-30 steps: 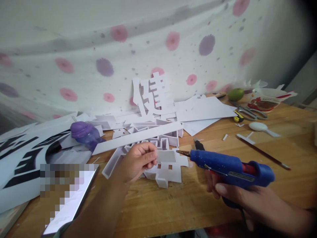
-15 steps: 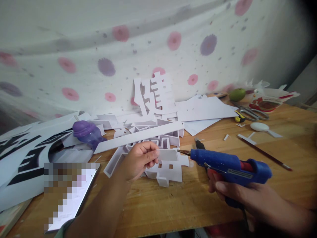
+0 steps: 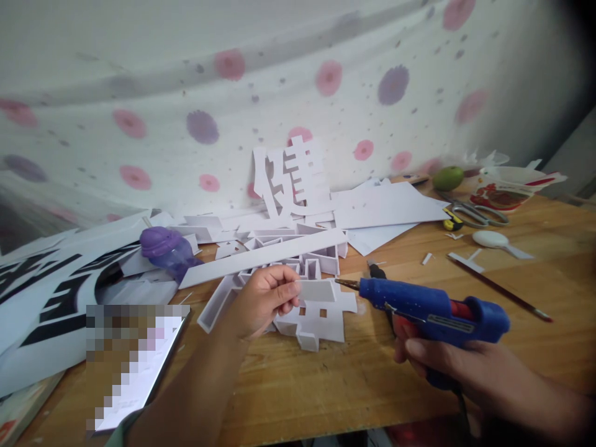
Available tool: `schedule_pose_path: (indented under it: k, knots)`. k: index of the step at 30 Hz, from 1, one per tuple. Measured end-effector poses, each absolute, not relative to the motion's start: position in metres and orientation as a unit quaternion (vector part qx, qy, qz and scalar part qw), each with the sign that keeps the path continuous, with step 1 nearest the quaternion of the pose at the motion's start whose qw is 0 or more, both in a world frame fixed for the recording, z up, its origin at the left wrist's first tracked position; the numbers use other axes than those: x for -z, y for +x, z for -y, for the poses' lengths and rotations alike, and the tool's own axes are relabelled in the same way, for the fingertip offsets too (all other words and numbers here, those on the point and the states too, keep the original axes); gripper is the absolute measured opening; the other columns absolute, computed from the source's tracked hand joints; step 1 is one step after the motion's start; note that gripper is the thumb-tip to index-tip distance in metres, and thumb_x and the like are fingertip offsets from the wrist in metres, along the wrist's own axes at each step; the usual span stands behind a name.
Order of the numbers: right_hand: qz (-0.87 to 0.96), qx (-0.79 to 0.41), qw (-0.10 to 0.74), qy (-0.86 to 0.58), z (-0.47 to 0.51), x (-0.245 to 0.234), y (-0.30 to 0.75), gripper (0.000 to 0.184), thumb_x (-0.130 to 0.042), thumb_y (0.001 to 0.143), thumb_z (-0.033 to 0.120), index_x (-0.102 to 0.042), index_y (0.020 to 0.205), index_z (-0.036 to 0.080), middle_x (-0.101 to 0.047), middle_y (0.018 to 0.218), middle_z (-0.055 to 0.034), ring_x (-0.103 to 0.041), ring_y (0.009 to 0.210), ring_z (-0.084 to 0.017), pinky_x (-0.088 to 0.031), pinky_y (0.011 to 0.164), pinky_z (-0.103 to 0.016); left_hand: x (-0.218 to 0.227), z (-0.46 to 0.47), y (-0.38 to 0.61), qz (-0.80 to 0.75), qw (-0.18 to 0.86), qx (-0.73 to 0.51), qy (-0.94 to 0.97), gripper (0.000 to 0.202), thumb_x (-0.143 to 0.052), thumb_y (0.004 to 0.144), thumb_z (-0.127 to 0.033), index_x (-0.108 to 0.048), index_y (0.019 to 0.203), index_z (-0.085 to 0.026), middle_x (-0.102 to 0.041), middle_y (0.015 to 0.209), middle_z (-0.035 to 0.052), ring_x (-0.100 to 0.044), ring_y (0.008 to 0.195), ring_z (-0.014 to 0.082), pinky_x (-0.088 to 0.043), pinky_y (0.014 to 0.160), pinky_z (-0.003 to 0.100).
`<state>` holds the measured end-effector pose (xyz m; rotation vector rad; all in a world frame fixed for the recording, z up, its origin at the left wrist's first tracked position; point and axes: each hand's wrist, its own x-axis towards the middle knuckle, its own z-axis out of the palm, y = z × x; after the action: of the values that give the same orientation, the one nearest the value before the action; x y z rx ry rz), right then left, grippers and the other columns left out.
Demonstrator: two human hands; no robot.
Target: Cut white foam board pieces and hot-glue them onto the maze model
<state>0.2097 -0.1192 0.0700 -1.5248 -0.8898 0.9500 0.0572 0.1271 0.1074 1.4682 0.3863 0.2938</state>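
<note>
Between thumb and fingers, my left hand [image 3: 270, 298] pinches a small white strip [image 3: 319, 290], which looks like foam board. My right hand [image 3: 447, 360] is wrapped round the handle of a blue glue gun [image 3: 414, 304]. The gun's metal nozzle points left, close to the strip's right end; whether they touch I cannot tell. Beneath the strip lies a flat white cut-out [image 3: 333, 323] with small square holes and a short upright wall at its front. Behind my left hand stand white walled letter shapes [image 3: 321, 251], with a long white strip [image 3: 265, 257] laid across them.
A cut-out white character [image 3: 291, 180] leans on the curtain. To the left are a purple bottle [image 3: 167, 248], printed sheets [image 3: 60, 298] and a partly blurred-out screen [image 3: 139, 372]. At right lie scissors [image 3: 479, 214], a white spoon [image 3: 496, 240], a brush [image 3: 503, 288] and a tub [image 3: 503, 186].
Almost nothing differs. The whole view has shifted slightly to the right, and both hands keep their hold on the strip and the glue gun.
</note>
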Motion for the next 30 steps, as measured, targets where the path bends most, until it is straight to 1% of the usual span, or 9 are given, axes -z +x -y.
schedule_pose_path:
  k: [4,7,10,15,20,27,30]
  knots:
    - [0.362,-0.416,0.534,-0.640,0.1204,-0.0692,0.2099,0.043,-0.066,0.077,0.062,-0.062,0.082,0.019,-0.053,0.071,-0.0026,-0.053,0.065,-0.013,-0.048,0.057,-0.022,-0.1072,-0.1266,0.0569,-0.177,0.715,-0.134,0.663,0.033,-0.077,0.066,-0.041,-0.058,0.069,-0.014,-0.055,0.052,-0.0026,-0.042,0.044,0.0045,-0.028,0.044,0.017]
    - [0.358,-0.427,0.533,-0.637,0.1200,-0.0687,0.2107,0.044,-0.066,0.076,0.063,-0.060,0.078,0.019,-0.050,0.068,-0.0016,-0.050,0.061,-0.012,-0.047,0.056,-0.021,-0.1077,-0.1260,0.0571,-0.179,0.715,-0.136,0.662,0.033,-0.078,0.065,-0.040,-0.058,0.069,-0.013,-0.055,0.052,-0.0024,-0.042,0.045,0.0045,-0.029,0.044,0.017]
    - [0.360,-0.434,0.535,-0.630,0.1198,-0.0694,0.2104,0.045,-0.065,0.076,0.064,-0.060,0.079,0.019,-0.050,0.068,-0.0015,-0.049,0.061,-0.011,-0.046,0.055,-0.020,-0.1077,-0.1261,0.0572,-0.177,0.715,-0.137,0.662,0.033,-0.077,0.065,-0.040,-0.058,0.069,-0.013,-0.055,0.052,-0.0024,-0.043,0.045,0.0046,-0.029,0.044,0.017]
    - [0.313,-0.421,0.541,-0.658,0.1197,-0.0733,0.2063,0.050,-0.070,0.070,0.066,-0.062,0.080,0.018,-0.053,0.070,-0.0024,-0.051,0.064,-0.013,-0.047,0.056,-0.021,-0.1068,-0.1269,0.0573,-0.176,0.712,-0.139,0.665,0.033,-0.077,0.066,-0.039,-0.058,0.069,-0.013,-0.054,0.052,-0.0027,-0.043,0.045,0.0045,-0.030,0.044,0.016]
    - [0.347,-0.416,0.532,-0.651,0.1181,-0.0710,0.2081,0.047,-0.068,0.074,0.063,-0.063,0.085,0.018,-0.057,0.078,-0.0048,-0.053,0.069,-0.014,-0.047,0.058,-0.021,-0.1063,-0.1272,0.0575,-0.166,0.714,-0.137,0.666,0.032,-0.077,0.066,-0.038,-0.058,0.068,-0.013,-0.054,0.052,-0.0030,-0.043,0.045,0.0042,-0.030,0.043,0.016]
    - [0.361,-0.415,0.537,-0.640,0.1202,-0.0652,0.2113,0.042,-0.069,0.074,0.060,-0.063,0.081,0.018,-0.054,0.073,-0.0036,-0.052,0.064,-0.014,-0.048,0.056,-0.023,-0.1058,-0.1275,0.0575,-0.162,0.713,-0.141,0.667,0.031,-0.076,0.068,-0.038,-0.058,0.069,-0.013,-0.054,0.052,-0.0028,-0.043,0.045,0.0042,-0.031,0.044,0.015]
    - [0.364,-0.415,0.535,-0.639,0.1201,-0.0664,0.2113,0.041,-0.069,0.075,0.059,-0.063,0.084,0.019,-0.055,0.076,-0.0040,-0.053,0.069,-0.015,-0.049,0.059,-0.023,-0.1061,-0.1276,0.0578,-0.164,0.711,-0.144,0.668,0.030,-0.076,0.069,-0.037,-0.058,0.069,-0.013,-0.054,0.053,-0.0031,-0.044,0.046,0.0042,-0.031,0.044,0.015]
